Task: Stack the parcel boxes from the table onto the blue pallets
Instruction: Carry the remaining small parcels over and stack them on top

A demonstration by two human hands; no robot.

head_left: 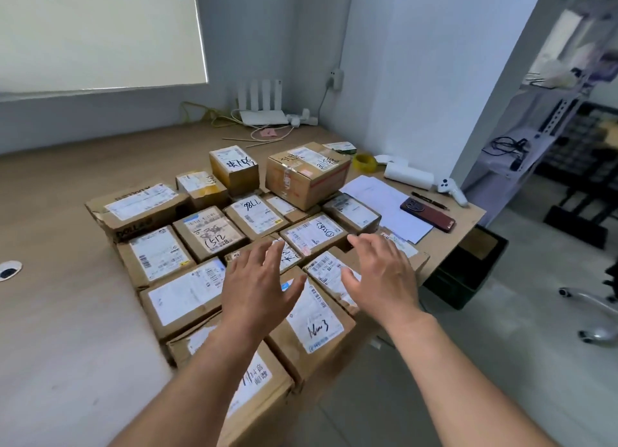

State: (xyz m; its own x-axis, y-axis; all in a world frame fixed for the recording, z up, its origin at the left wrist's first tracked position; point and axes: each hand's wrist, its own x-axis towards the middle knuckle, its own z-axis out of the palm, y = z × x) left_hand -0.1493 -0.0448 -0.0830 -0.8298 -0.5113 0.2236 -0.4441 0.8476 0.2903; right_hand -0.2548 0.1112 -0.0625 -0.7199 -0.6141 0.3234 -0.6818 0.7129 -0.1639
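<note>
Boxes [207,235] of brown cardboard with white labels lie packed side by side on the wooden desk [67,195], toward its right edge. The left hand [257,289] and right hand [384,279] hover palm-down over the nearest ones, fingers [269,257] spread wide, holding nothing. A dark red phone [428,214] rests on papers [378,192] beyond.

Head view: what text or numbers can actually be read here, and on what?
"1512": handwritten on the label of the middle box.
"98LL", likely 7786 upside down: handwritten on the box behind it.
"DOLLA", cut off: printed on the side of the long left box.
Printed shipping labels and other scribbles: too small or blurred.
</note>
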